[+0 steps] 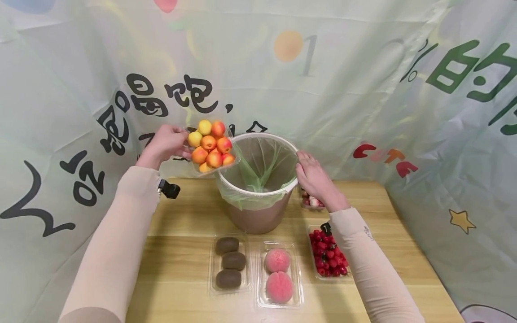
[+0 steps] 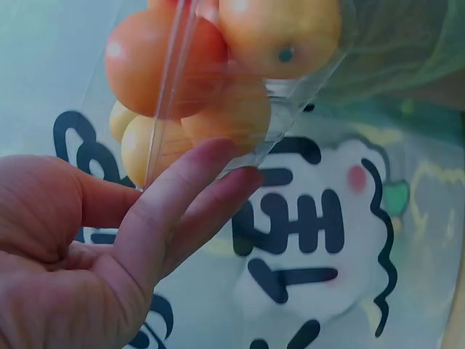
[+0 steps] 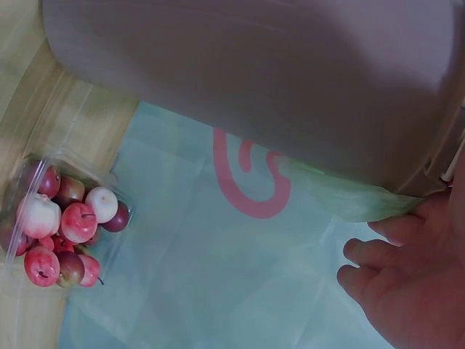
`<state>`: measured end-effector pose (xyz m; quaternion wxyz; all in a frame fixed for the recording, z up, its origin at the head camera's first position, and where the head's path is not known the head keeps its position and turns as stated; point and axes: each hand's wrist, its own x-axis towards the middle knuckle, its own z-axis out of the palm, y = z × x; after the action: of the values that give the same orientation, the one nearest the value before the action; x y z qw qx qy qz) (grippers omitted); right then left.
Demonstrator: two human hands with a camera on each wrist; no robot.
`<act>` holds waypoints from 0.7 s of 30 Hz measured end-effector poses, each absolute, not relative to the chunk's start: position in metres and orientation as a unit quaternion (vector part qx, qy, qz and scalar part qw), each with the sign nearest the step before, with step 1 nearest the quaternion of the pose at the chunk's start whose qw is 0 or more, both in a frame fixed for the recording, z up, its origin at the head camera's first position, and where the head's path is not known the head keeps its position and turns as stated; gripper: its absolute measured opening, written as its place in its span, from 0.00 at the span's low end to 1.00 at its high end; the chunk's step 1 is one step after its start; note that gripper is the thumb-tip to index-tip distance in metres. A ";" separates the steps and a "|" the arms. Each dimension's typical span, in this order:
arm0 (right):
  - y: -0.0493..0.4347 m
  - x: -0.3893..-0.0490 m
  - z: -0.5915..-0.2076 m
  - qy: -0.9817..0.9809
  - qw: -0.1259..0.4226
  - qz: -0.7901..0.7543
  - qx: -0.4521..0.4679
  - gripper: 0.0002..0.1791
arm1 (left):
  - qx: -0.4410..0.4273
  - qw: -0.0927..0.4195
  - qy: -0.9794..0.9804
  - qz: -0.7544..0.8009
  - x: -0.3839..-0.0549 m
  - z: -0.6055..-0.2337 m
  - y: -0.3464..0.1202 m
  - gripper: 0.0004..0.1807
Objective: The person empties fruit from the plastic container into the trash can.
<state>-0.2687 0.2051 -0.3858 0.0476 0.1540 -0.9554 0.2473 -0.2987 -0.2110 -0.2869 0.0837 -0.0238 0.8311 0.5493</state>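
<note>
My left hand [image 1: 167, 143] holds a clear plastic box [image 1: 236, 157] of yellow-orange apricots [image 1: 208, 142] by its left side. The box tilts beside the left rim of a brown trash bin [image 1: 256, 215]. In the left wrist view the fingers [image 2: 171, 196] press under the box and the thumb lies along its edge. A pale green bag [image 1: 242, 199] lines the bin and folds over its white rim. My right hand [image 1: 317, 179] rests on the bin's right rim. The right wrist view shows its loosely extended fingers [image 3: 370, 254] by the bag's edge; its thumb is hidden there.
Near the bin's front lie clear boxes of brown kiwifruit [image 1: 231, 261], pink peaches [image 1: 278, 287] and red cherries [image 1: 329, 255]. A box of small red and white fruit [image 3: 65, 218] sits right of the bin. Printed cloth walls [image 1: 347, 58] enclose the wooden table [image 1: 181, 260].
</note>
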 end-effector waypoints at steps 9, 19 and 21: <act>0.204 -0.269 -0.387 -0.955 0.049 0.249 0.154 0.34 | -0.042 0.045 0.788 0.612 -0.305 -0.287 -0.176 0.26; 0.206 -0.268 -0.389 -0.954 0.050 0.251 0.154 0.34 | -0.044 -0.004 0.797 0.602 -0.311 -0.298 -0.141 0.17; 0.206 -0.268 -0.388 -0.954 0.053 0.251 0.154 0.34 | -0.042 -0.011 0.798 0.601 -0.312 -0.301 -0.137 0.16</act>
<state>-0.2682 0.2056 -0.3883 0.0534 0.1543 -0.9542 0.2506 -0.3118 -0.1373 -0.3006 -0.0110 -0.0416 0.7981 0.6010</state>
